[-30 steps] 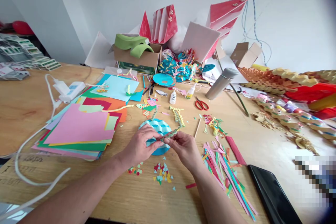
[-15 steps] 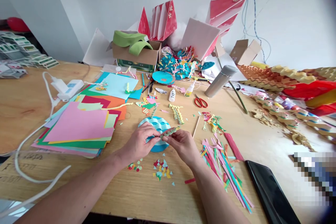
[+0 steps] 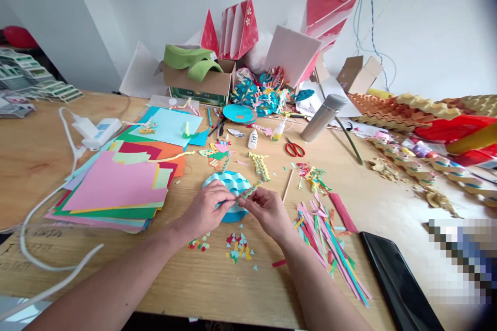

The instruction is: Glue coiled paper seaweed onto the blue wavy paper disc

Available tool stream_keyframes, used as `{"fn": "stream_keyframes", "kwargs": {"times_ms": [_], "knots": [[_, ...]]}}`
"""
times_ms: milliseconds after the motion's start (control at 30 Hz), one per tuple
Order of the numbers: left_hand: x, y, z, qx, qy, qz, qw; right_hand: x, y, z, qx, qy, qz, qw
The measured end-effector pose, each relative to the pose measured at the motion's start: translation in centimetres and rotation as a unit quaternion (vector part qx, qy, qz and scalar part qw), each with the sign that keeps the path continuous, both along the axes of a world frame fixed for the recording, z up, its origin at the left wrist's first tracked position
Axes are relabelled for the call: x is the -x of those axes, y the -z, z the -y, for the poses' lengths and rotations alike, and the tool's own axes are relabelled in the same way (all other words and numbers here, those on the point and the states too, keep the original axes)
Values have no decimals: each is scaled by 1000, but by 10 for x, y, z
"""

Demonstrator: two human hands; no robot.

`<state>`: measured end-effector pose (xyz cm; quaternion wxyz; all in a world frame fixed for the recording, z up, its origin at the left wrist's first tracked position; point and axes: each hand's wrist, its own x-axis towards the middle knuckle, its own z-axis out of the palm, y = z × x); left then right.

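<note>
- Hands: the left hand [image 3: 204, 210] and the right hand [image 3: 267, 213] are both drawn into a narrow fingertip pinch. A twisted green-and-yellow paper strip [image 3: 248, 190] is held between them, above a blue honeycomb paper disc [image 3: 227, 182], near the middle of the front edge of the desk [image 3: 46, 165].
- A stack of coloured paper sheets [image 3: 112, 186], topped by a pink sheet, is laid toward the left edge of the desk, just beside the left hand.
- A cardboard box [image 3: 198, 81] with green material [image 3: 192, 59] draped over it is placed at the back edge.
- A black tablet [image 3: 399, 279] is set at the front right of the desk.
- A loose pile of cut paper strips [image 3: 330, 248] is spread between the right hand and the tablet.
- A steel flask [image 3: 322, 118] is propped at a tilt toward the back right.
- Red-handled scissors [image 3: 295, 149] and a white glue bottle [image 3: 252, 139] are left near the back.
- A crimped paper strip [image 3: 259, 166] is laid just beyond the disc.
- Paper confetti [image 3: 238, 248] is scattered in front of the hands.
</note>
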<state>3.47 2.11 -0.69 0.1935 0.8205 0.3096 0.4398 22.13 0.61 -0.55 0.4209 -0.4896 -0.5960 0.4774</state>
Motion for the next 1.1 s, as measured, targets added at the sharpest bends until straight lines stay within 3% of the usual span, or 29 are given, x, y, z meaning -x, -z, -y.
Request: {"fn": "stream_keyframes", "kwargs": {"times_ms": [200, 333, 667, 1100], "knots": [[4, -2, -3, 14, -40, 4, 999, -8, -7, -1, 7, 36, -30, 999], [8, -3, -6, 0, -69, 1, 998, -13, -11, -3, 8, 11, -68, 998], [13, -3, -10, -74, -95, -42, 992, -17, -7, -5, 75, -31, 21, 996], [17, 0, -15, -81, -101, -59, 990, -16, 0, -8, 59, -28, 14, 998]]}}
